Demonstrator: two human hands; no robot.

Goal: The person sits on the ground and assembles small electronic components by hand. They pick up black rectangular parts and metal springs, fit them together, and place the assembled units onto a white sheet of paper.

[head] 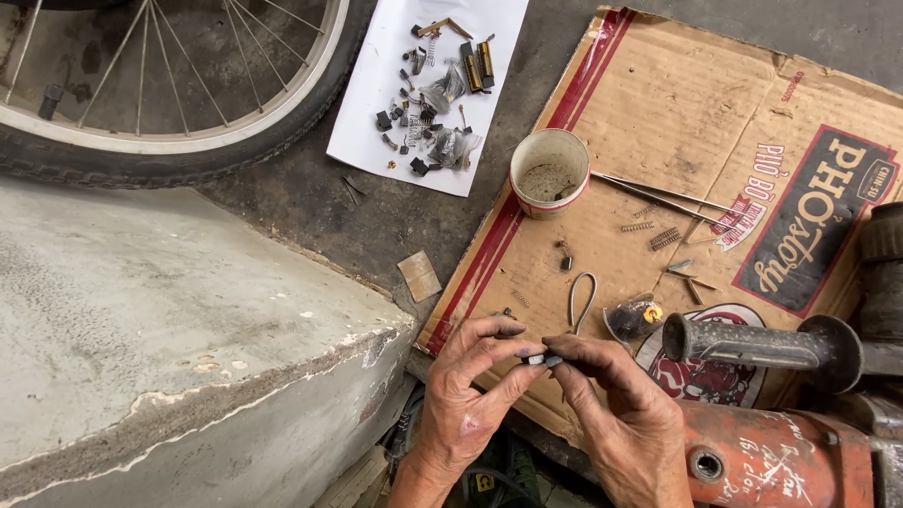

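Head view showed left hand [467,400] and right hand [628,414] pinching one small dark part [543,359] above flattened cardboard [658,122].

Grey concrete floor [310,198], chipped concrete step [169,320], flattened cardboard [677,103], bicycle wheel [169,94], daylight

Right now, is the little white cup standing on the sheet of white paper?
No, the white cup stands on the flattened cardboard, while the white paper lies apart on the ground with small parts on it.
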